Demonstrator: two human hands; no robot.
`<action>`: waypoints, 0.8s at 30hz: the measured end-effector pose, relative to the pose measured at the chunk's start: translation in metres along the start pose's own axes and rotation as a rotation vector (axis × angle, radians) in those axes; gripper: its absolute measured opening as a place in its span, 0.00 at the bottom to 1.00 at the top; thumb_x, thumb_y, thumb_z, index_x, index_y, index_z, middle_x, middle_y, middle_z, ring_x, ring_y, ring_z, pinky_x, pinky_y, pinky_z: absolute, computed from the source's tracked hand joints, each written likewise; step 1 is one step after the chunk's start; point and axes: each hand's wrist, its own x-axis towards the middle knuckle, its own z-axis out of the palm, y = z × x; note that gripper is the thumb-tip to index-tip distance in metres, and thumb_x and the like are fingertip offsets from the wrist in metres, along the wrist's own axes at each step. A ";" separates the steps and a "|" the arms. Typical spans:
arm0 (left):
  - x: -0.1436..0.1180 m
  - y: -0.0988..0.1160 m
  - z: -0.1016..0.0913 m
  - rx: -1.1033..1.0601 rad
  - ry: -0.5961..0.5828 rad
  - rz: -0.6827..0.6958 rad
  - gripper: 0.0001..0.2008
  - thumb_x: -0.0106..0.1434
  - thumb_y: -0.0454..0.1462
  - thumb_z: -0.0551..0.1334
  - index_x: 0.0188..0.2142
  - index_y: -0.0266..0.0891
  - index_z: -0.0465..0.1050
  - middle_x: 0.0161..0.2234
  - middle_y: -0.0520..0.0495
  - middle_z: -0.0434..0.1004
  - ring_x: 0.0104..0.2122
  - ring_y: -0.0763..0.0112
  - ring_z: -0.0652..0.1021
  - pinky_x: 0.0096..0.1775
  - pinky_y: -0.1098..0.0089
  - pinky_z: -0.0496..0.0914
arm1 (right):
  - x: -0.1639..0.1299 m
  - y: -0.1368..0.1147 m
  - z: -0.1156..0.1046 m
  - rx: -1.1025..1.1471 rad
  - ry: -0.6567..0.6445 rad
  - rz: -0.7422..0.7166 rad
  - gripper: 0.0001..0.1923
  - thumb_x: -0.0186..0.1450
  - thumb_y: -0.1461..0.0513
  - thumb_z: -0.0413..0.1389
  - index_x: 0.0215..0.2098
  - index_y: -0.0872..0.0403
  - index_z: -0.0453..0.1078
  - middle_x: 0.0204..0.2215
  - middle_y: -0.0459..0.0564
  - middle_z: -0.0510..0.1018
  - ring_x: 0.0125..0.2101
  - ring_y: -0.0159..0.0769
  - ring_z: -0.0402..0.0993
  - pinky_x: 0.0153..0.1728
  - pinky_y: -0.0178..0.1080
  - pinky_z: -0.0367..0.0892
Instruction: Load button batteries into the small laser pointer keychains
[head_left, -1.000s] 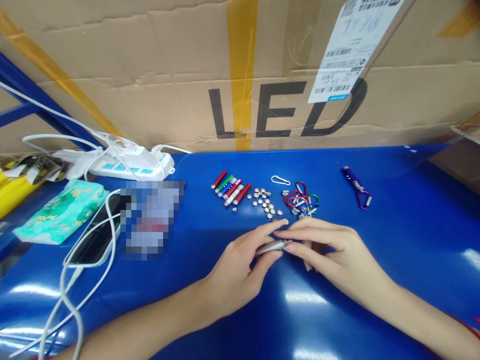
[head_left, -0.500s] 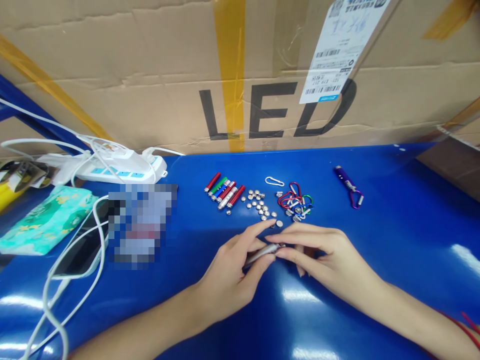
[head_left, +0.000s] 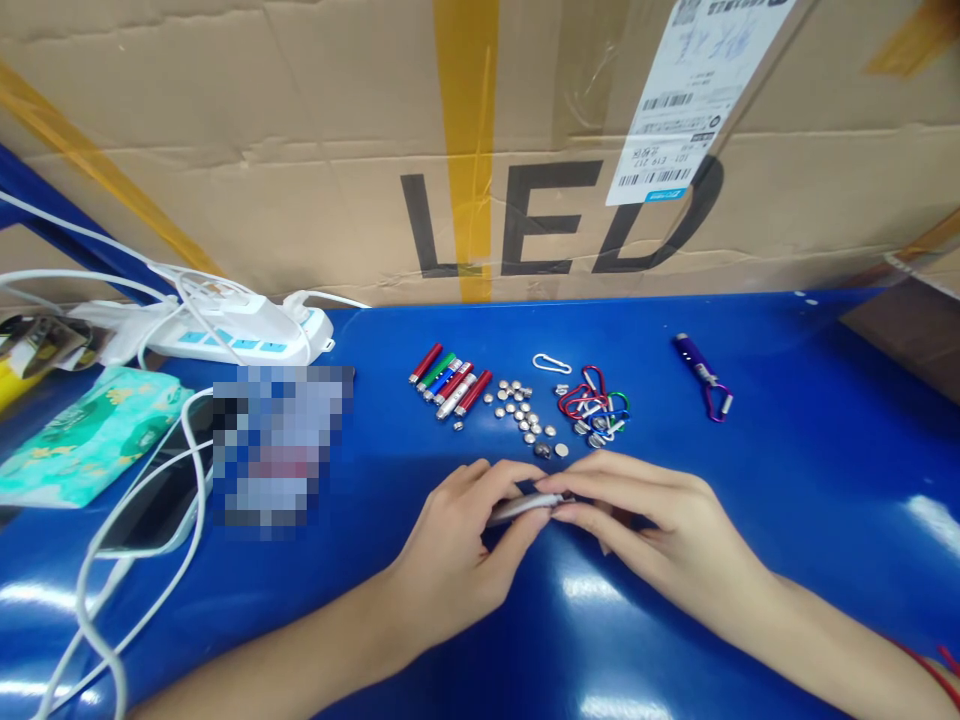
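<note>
Silver tube (head_left: 517, 508); blue table (head_left: 787, 480); purple torch (head_left: 691, 356); teal patterned pack (head_left: 90, 435).

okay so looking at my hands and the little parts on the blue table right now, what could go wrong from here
1. The silver tube is pinched only at the fingertips of the left hand and right hand, so it may slip.
2. The loose button cells lie just beyond the fingers; a nudge could scatter them on the glossy blue table.
3. The carabiner clips sit in a tangle beside them, so pulling one may drag the others.
</note>
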 end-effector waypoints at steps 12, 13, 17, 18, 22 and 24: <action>0.001 0.004 -0.002 0.051 -0.004 -0.017 0.06 0.65 0.36 0.57 0.36 0.39 0.72 0.23 0.54 0.66 0.26 0.73 0.65 0.29 0.73 0.58 | -0.002 0.002 0.001 -0.022 0.022 -0.045 0.11 0.60 0.69 0.57 0.42 0.57 0.73 0.35 0.48 0.77 0.35 0.28 0.74 0.37 0.27 0.71; 0.002 0.004 -0.002 0.054 -0.006 -0.019 0.06 0.64 0.36 0.57 0.36 0.39 0.72 0.22 0.54 0.65 0.26 0.73 0.65 0.28 0.73 0.57 | -0.002 0.002 0.001 -0.028 0.024 -0.043 0.11 0.61 0.69 0.57 0.41 0.57 0.73 0.35 0.48 0.77 0.35 0.28 0.74 0.36 0.27 0.71; 0.003 0.004 -0.003 0.075 0.006 -0.012 0.06 0.64 0.36 0.57 0.32 0.38 0.71 0.22 0.54 0.65 0.25 0.73 0.64 0.29 0.72 0.56 | 0.000 -0.001 0.000 -0.051 0.029 -0.033 0.08 0.61 0.69 0.56 0.39 0.56 0.73 0.33 0.48 0.77 0.32 0.27 0.74 0.33 0.26 0.71; 0.004 0.003 -0.003 0.079 0.005 -0.007 0.07 0.64 0.37 0.58 0.32 0.38 0.71 0.22 0.54 0.66 0.25 0.73 0.64 0.29 0.72 0.56 | 0.001 -0.001 0.000 -0.059 0.029 -0.031 0.08 0.61 0.69 0.55 0.38 0.56 0.73 0.32 0.48 0.77 0.32 0.27 0.74 0.33 0.26 0.71; 0.005 0.002 -0.003 0.076 -0.012 0.008 0.08 0.64 0.38 0.58 0.31 0.37 0.71 0.22 0.53 0.67 0.24 0.73 0.62 0.30 0.70 0.56 | 0.000 -0.001 0.000 -0.100 0.029 -0.035 0.08 0.62 0.68 0.54 0.39 0.55 0.73 0.33 0.48 0.77 0.32 0.29 0.74 0.33 0.28 0.71; 0.005 0.001 -0.002 0.067 -0.008 0.025 0.08 0.64 0.37 0.58 0.32 0.36 0.71 0.22 0.53 0.66 0.24 0.74 0.62 0.30 0.70 0.55 | 0.000 -0.001 0.000 -0.111 0.031 -0.043 0.08 0.63 0.68 0.54 0.39 0.55 0.73 0.33 0.48 0.77 0.32 0.29 0.74 0.34 0.28 0.71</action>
